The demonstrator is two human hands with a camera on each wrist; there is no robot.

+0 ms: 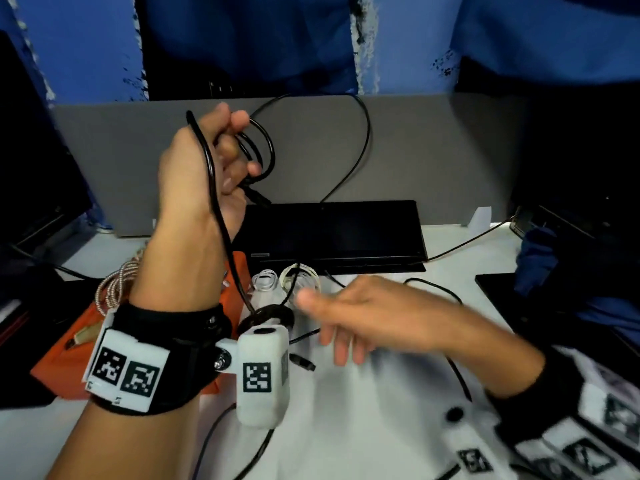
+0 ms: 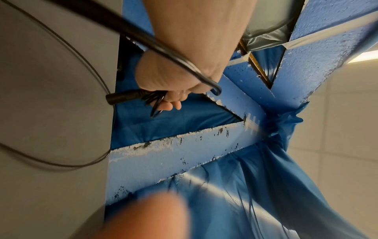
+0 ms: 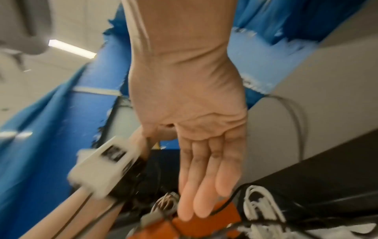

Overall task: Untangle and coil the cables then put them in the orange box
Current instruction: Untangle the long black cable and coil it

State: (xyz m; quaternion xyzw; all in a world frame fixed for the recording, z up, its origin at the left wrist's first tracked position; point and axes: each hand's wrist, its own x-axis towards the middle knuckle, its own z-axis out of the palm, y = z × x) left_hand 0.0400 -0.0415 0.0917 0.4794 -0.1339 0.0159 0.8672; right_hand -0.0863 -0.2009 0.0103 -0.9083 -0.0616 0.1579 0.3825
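Observation:
My left hand (image 1: 221, 157) is raised in front of the grey partition and grips a small coil of black cable (image 1: 264, 151). The free length of the cable runs over the back of that hand and down to the table. In the left wrist view the fingers (image 2: 174, 97) curl round the black cable (image 2: 163, 53), and its plug (image 2: 122, 97) sticks out to the left. My right hand (image 1: 337, 317) hovers low over the white table with fingers straight and holds nothing; the right wrist view shows its bare palm (image 3: 204, 145). The orange box (image 1: 65, 351) lies under my left wrist.
A braided silver cable (image 1: 114, 289) is coiled in the orange box. Two white cable coils (image 1: 301, 275) lie beside it, in front of a black keyboard (image 1: 332, 233). Loose black cable (image 1: 457, 372) trails over the table. Dark objects stand at both sides.

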